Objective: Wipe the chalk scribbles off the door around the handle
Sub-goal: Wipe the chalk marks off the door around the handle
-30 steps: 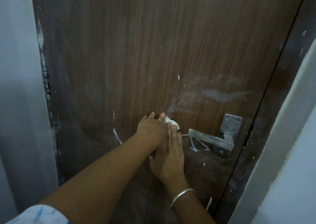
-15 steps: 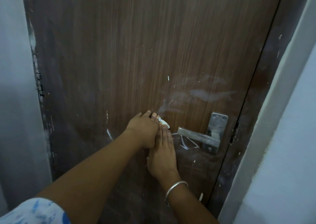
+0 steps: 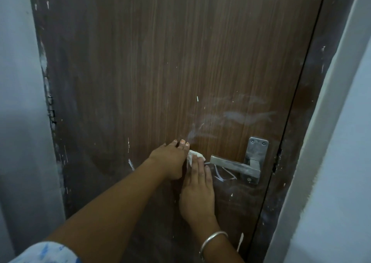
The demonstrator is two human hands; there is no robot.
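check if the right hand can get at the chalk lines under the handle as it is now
Probably yes: the right hand sits just left of the chalk lines with nothing between, though the handle lever stands close over them.

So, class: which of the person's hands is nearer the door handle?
Right. The right hand lies just left of the free end of the door handle; the left hand rests farther left, beyond the white wad.
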